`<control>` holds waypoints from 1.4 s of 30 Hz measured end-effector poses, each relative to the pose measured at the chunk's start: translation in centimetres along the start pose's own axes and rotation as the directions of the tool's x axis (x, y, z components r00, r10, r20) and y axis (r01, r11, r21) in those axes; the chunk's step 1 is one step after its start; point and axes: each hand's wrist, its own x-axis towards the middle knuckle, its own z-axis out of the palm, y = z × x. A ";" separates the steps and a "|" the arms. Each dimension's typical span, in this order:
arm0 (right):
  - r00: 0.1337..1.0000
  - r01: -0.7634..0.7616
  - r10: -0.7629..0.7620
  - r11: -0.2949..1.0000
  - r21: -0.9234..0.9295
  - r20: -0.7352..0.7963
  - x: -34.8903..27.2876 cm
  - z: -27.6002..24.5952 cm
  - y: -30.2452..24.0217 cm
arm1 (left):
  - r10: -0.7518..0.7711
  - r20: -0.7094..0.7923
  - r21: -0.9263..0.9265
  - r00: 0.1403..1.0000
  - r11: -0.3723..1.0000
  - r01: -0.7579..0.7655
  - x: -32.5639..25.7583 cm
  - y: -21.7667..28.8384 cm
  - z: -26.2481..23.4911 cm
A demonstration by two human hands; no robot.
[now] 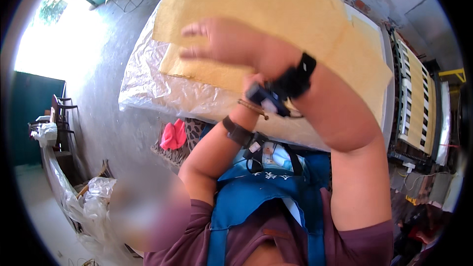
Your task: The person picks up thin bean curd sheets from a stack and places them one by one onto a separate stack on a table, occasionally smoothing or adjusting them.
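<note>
My right hand [209, 44] reaches across to the left above large tan sheets [256, 5]. It is smeared by motion, but its fingers are stretched out and apart, with nothing in them. A black strap with a small dark device [283, 88] sits on my right wrist. My left hand [253, 81] is mostly hidden behind that wrist and device, so its grip does not show. A beaded bracelet [252, 108] and a dark band with a device [239, 133] are on my left wrist. The tan sheets overlap in a stack on a table covered with clear plastic [143, 79].
On the right stands a machine with a black-and-white striped frame [416, 98]. Pink cloth [173, 134] lies below the table's left corner. A wooden chair [59, 113] is at the far left, with crumpled plastic [98, 194] nearer me. Bright daylight enters through a doorway at upper left.
</note>
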 end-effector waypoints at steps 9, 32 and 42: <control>0.901 -0.427 0.405 0.769 -0.476 -0.154 -21.0 9.9 9.2 | -0.188 -0.627 -0.024 0.756 0.975 0.222 3.2 1.3 -10.0; 0.557 -0.755 0.564 0.649 -0.090 -0.610 -34.6 7.4 11.7 | -0.319 -0.485 0.297 0.815 0.816 0.496 4.8 8.4 -17.7; -0.453 0.506 0.888 0.182 0.843 0.080 -57.2 4.4 28.3 | -0.256 -0.611 0.586 0.749 0.490 0.645 -1.2 9.8 -15.2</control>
